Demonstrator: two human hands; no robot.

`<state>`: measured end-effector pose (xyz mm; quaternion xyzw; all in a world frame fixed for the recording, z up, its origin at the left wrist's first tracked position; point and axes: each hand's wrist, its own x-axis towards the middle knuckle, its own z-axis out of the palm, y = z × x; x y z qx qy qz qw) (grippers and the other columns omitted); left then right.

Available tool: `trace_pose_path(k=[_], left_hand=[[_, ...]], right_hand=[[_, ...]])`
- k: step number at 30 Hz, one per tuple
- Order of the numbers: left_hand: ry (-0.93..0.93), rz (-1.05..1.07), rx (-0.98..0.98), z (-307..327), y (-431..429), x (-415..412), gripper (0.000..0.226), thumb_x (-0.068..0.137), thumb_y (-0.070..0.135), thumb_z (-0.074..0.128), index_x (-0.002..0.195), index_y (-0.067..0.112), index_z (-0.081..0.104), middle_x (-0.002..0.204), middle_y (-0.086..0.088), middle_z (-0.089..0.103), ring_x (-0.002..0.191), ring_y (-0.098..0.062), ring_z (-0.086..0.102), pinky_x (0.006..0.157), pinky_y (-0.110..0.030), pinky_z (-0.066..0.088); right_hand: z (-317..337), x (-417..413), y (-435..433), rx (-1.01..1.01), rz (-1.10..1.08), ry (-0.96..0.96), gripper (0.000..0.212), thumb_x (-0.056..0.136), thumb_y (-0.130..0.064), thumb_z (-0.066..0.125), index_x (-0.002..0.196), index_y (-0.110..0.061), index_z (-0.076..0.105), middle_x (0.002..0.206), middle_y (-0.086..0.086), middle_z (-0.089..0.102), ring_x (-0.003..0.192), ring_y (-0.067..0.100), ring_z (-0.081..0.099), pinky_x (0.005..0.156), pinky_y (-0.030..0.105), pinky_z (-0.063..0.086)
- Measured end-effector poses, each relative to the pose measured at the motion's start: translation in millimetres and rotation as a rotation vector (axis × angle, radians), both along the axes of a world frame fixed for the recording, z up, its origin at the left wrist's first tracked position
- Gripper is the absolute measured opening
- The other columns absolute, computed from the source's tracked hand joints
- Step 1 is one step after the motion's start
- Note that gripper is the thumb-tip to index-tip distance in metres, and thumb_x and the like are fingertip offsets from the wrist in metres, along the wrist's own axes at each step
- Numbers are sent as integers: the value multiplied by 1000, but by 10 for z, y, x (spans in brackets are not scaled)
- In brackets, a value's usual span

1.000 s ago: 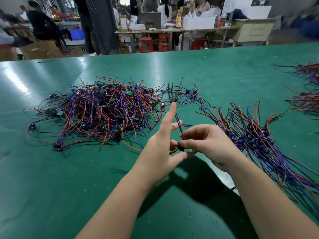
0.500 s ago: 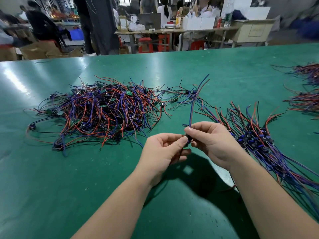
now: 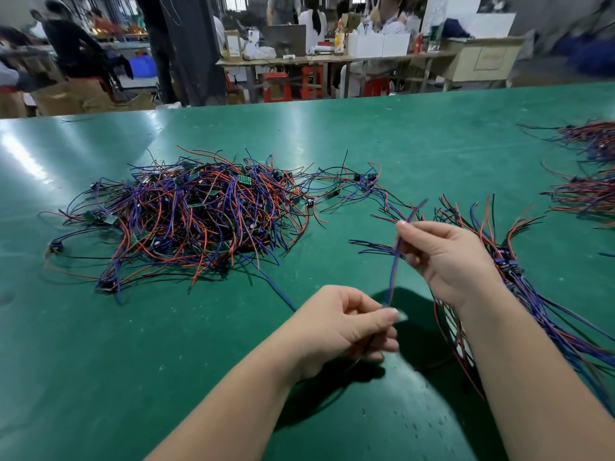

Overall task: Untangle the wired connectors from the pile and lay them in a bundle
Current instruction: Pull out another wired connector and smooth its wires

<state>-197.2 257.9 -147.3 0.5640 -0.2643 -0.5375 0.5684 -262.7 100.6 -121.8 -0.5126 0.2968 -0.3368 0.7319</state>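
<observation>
1. The green table lay beneath the pile and extended well beyond it on every side, so a flat surface was provided for sorting.
2. The pile of red, blue and black wired connectors was taken as the reference point. It lay tangled, with small green boards and black plugs caught among the wires. Most of the task was judged to be outstanding.
3. The bundle was laid to the right of the pile and apart from it. Its wires ran roughly parallel, with the plugs gathered at one level. This alignment was judged to keep sorted pieces from tangling again.
4. Further wire heaps were located far to the right of the pile, beyond the bundle.
5. The right hand was held right of the pile, just beside the bundle. A wire was pinched between its thumb and forefinger, and the other fingers were curled.
6. The left hand was held nearer the camera than the pile. Its fingers were closed on the lower end of the same wire. That end was blurred, so the plug could not be made out.
7. The wired connector was stretched between both hands, clear of the pile. It was judged to be held taut for straightening before being laid down.
</observation>
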Motion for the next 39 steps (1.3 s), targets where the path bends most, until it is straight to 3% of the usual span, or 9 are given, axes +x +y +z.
trace_pose_path(k=[4,9,13,18,23,27,31,35,39], left_hand=[[-64,-75,52,-24,-40,-129,13,92,13,61,82,10,55,63,0,64,58,-10,68,51,-21,54],[-163,-82,54,0,20,-52,16,96,16,55,112,19,53,75,-1,57,64,-16,68,57,-23,55],[-212,-159,40,21,73,-60,9,97,20,54,102,17,61,81,0,61,64,-14,65,57,-22,54],[-96,-38,-147,111,60,4,10,82,26,71,89,22,66,91,-1,75,76,-11,69,58,-22,55],[104,361,-443,202,40,129,34,52,36,77,75,19,59,87,-1,75,70,-9,70,49,-19,51],[-245,671,-473,168,28,178,37,51,37,83,74,20,59,78,14,71,65,-1,60,54,-17,46],[-649,753,-440,81,3,137,36,54,37,87,71,27,57,68,17,62,59,-2,48,55,-16,40],[-711,647,-433,32,-28,71,37,54,42,85,75,35,55,68,17,61,60,-1,52,53,-16,41],[-681,479,-355,36,-11,131,35,62,18,84,78,29,56,73,12,65,70,-3,61,58,-15,46]], right_hand=[[-7,-41,-66,-63,-98,-11,8,79,0,69,75,-6,67,52,0,64,48,7,59,45,13,43],[29,-64,-85,-75,-176,-58,17,83,-10,70,68,-9,61,49,-1,60,43,10,60,35,14,37],[24,-57,-118,2,-244,-63,30,92,-16,57,63,-9,52,40,-1,51,35,12,51,33,12,30],[66,-52,-130,186,-18,-22,55,104,-39,21,82,-5,58,59,11,67,54,18,68,45,16,49],[-20,2,109,7,317,209,5,85,2,59,88,1,63,66,13,66,51,14,63,46,16,49],[-41,41,305,53,578,81,11,64,-13,69,73,-10,74,66,4,68,56,9,63,49,15,48],[-38,116,383,179,469,-103,6,63,-11,67,59,-10,72,61,3,66,49,5,58,45,14,46],[-33,82,345,101,491,-47,10,63,-10,67,67,-10,76,66,5,69,59,12,63,49,17,49],[-14,49,282,85,520,-23,13,66,-8,64,70,-9,76,65,6,69,56,10,64,48,15,49]])
